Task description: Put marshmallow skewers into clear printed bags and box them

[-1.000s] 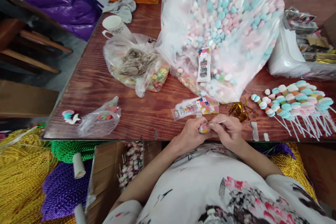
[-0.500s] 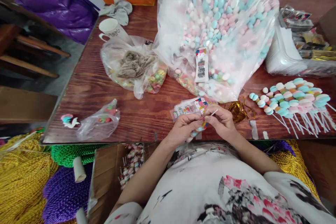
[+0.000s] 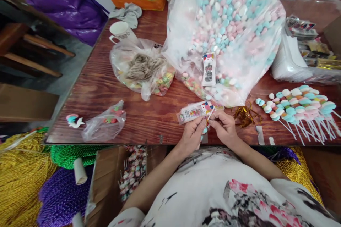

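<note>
My left hand (image 3: 192,133) is closed round a candy skewer (image 3: 204,131) at the table's front edge; blue and white candies show below its fingers. The skewer's white stick (image 3: 211,113) points up between my two hands. Fingers pinched, my right hand (image 3: 223,126) meets the skewer where candy and stick join. A small yellow-gold bit shows there, but what the right fingertips grip is hidden. Just beyond the hands lie printed clear wrappers (image 3: 195,112). Gold twist ties (image 3: 245,115) are heaped right of my right hand.
Finished-looking candy skewers (image 3: 298,104) lie stacked at right. A big bag of pastel candies (image 3: 223,25) fills the back, beside a clear plastic bin (image 3: 290,72). Leftward are a bag with a brown cloth (image 3: 144,66), a mug (image 3: 121,32), an orange tray (image 3: 157,4) and a small bag (image 3: 105,122).
The view has shifted slightly, so the table things appear lower and further right. The stick between my hands now stands more upright, and my right fingers sit lower beside it.
</note>
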A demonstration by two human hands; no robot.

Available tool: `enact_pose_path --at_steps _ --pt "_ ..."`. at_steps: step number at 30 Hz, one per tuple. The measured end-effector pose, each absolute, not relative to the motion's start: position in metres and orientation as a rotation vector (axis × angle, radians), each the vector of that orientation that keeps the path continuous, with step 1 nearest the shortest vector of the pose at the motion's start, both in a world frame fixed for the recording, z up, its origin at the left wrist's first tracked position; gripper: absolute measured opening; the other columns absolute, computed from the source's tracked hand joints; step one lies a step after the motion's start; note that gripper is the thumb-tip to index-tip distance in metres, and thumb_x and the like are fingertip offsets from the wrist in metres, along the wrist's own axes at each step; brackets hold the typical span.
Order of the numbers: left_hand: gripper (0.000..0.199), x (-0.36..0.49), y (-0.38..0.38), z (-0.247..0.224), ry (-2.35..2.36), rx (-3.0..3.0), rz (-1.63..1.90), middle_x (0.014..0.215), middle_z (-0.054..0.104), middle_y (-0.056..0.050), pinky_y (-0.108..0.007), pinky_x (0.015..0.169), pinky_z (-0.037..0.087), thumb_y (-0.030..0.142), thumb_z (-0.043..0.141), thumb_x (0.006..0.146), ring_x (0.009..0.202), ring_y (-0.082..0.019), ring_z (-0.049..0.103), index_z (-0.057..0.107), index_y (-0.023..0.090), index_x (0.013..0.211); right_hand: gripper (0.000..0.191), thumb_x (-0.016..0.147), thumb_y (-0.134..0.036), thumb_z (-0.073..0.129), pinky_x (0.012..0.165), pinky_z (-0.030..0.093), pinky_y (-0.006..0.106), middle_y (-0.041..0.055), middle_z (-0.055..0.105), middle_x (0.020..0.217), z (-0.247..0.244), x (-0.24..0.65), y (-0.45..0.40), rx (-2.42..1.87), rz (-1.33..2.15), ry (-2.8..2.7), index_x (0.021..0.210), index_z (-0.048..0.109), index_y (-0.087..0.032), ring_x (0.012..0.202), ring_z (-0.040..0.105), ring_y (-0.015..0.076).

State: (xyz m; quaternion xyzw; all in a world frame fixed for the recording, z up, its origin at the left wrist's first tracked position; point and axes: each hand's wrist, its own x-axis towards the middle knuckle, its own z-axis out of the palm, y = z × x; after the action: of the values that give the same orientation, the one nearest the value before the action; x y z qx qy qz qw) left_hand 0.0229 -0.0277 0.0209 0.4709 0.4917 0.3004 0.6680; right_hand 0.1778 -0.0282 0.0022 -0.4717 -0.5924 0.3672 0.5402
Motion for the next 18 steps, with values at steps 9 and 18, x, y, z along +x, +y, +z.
enact_pose_path --at_steps 9,18 --pt "0.04 0.007 -0.023 0.027 0.843 0.872 0.419 0.059 0.044 0.008 -0.015 0.036 0.031 0.055 0.061 0.081 0.041 -0.003 0.037 0.047 0.018 0.076 0.017 0.086 -0.008 0.05 0.06 0.046 0.028 -0.0002 0.058 0.07 -0.002 0.174 -0.032 -1.077 0.401 -1.725 0.088 0.059 -0.022 0.064 0.054 0.0138" --pt "0.038 -0.005 -0.016 0.018 0.611 0.875 0.219 0.052 0.045 0.004 -0.022 0.049 0.031 0.042 0.064 0.077 0.049 -0.008 0.038 0.043 0.017 0.057 0.028 0.092 -0.022 0.053 0.103 0.035 0.043 0.0005 0.07 0.112 0.015 0.212 -0.03 -0.733 -0.021 -2.484 0.116 0.062 -0.032 0.123 0.052 0.0208"
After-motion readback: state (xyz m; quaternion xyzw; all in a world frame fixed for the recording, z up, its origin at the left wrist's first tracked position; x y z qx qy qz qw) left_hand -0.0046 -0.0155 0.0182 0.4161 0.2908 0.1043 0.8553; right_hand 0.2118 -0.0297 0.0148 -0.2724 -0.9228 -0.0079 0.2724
